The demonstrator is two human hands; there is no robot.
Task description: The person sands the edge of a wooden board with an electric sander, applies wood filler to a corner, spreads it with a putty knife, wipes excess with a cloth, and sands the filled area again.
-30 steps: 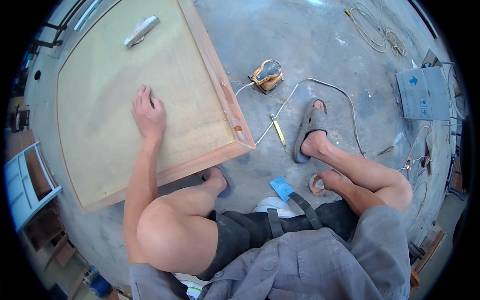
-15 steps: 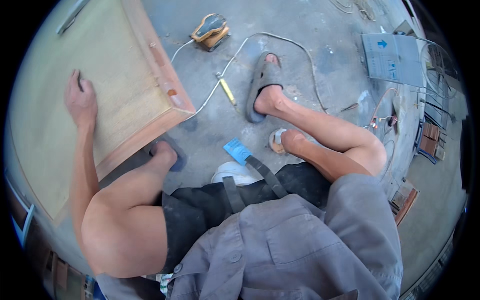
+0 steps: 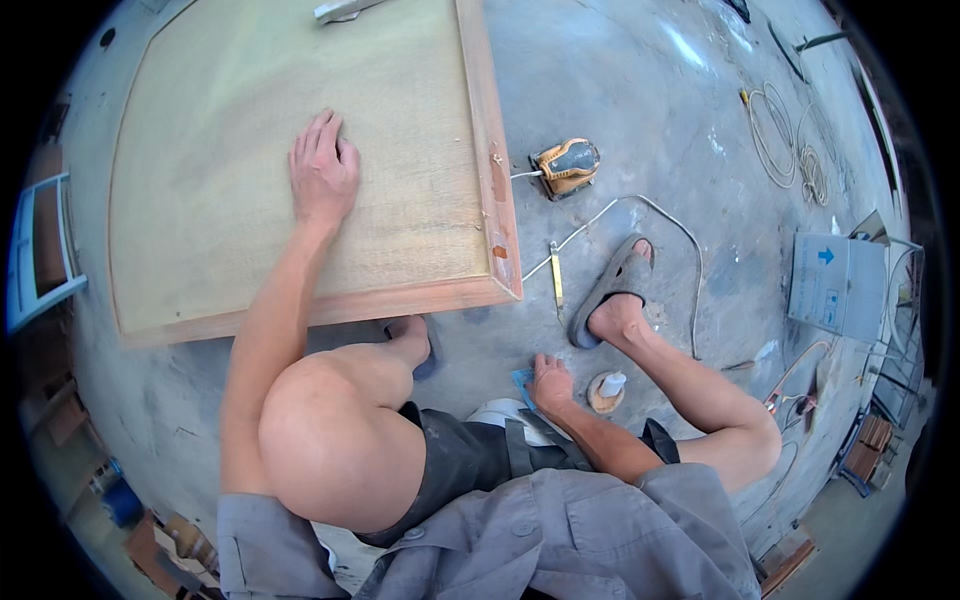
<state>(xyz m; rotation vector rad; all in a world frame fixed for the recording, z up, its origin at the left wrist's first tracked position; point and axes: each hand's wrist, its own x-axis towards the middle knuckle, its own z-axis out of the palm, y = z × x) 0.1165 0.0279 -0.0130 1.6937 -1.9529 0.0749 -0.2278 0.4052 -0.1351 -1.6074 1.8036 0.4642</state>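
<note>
A wooden panel [image 3: 405, 200] lies beneath the left hand [image 3: 325, 182], which rests palm-down, fingers slightly spread, grasping nothing; the right hand [image 3: 552, 385], its grip indiscernible, partly covers a flat blue piece [image 3: 521, 382].

Count for you, operator: you have one left hand [image 3: 324, 175] and one right hand [image 3: 550, 385], two in all. One wooden panel [image 3: 400, 230] by you; one pale, elongated object [image 3: 345, 10] at its top, partly cut off. One blue sheet [image 3: 521, 380]. Sandals on you: two, one wide in view [image 3: 604, 287], one partly hidden [image 3: 428, 352]. One orange-and-black sander [image 3: 567, 168]. One yellow-handled tool [image 3: 557, 280]. One small white bottle [image 3: 613, 384], one round tan piece [image 3: 602, 401]. One cardboard box [image 3: 838, 285]. One blue frame [image 3: 45, 250] to your left. Wood pieces at the rim: several, too jumbled for you to count.
</note>
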